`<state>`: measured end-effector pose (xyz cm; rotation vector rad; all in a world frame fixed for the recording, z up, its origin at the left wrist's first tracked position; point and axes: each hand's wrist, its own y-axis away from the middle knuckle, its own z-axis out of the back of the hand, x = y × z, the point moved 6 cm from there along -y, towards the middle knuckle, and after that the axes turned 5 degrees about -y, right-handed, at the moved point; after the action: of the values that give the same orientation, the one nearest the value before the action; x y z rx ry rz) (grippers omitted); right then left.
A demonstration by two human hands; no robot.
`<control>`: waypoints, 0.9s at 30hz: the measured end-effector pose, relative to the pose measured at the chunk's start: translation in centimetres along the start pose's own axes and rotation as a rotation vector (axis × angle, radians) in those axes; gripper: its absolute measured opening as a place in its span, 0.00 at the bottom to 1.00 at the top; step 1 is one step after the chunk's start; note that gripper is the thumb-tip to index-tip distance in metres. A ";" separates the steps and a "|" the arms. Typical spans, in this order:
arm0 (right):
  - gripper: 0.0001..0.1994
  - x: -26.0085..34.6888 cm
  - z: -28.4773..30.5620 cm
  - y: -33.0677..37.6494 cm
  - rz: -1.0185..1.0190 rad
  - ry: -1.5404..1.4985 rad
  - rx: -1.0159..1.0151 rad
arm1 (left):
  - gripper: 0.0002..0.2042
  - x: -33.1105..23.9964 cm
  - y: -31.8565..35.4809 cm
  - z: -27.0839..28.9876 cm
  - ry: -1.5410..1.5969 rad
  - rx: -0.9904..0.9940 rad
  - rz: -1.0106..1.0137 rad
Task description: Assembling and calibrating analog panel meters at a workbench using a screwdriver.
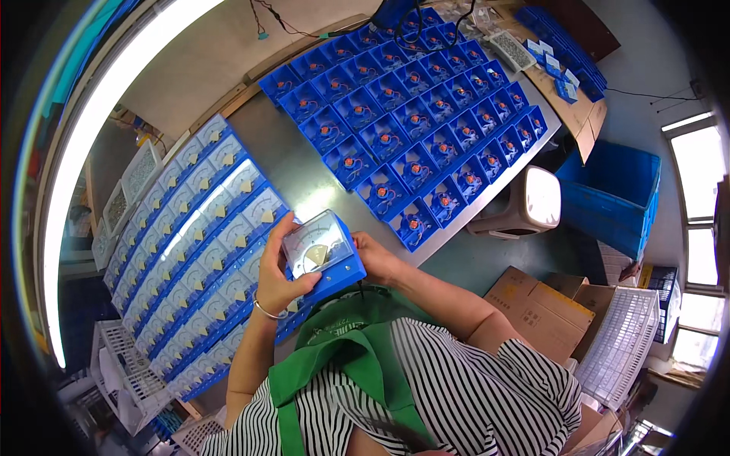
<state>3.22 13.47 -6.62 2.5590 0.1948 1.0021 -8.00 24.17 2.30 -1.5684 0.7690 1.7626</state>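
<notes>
In front of my chest is a blue-cased analog panel meter [308,237] with a clear window over a white dial, tilted toward me. My left hand [275,273] grips its left side, thumb across the lower front and fingers along the left edge. At the meter's right side my right hand [378,259] is closed against the case; some of its fingertips are hidden behind it. To the left, finished-looking meters of the same kind [201,247] lie face up in rows. Beyond, open blue meter housings [385,140] with orange-red parts and thin wires stand in rows.
Bare metal tabletop [270,144] shows between the two groups. Trays of small parts [141,173] line the far left edge. A pale stool [532,199], a large blue bin [614,190] and cardboard boxes [538,313] stand at the right. White plastic crates [125,372] are at the lower left.
</notes>
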 end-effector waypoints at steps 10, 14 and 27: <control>0.07 0.9 -2.0 1.6 -0.079 -0.108 0.117 | 0.45 -1.4 1.0 0.6 -0.133 0.011 -0.056; 0.09 1.6 -1.0 2.2 -0.107 -0.111 -0.048 | 0.46 -2.8 0.8 0.4 -0.243 0.021 -0.060; 0.08 1.7 -2.0 1.5 0.010 -0.224 -0.110 | 0.46 -2.5 0.7 0.7 -0.142 -0.012 -0.032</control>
<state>3.03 13.16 -3.62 2.5479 0.0640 0.7009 -8.80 24.13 4.83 -1.4371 0.6628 1.8362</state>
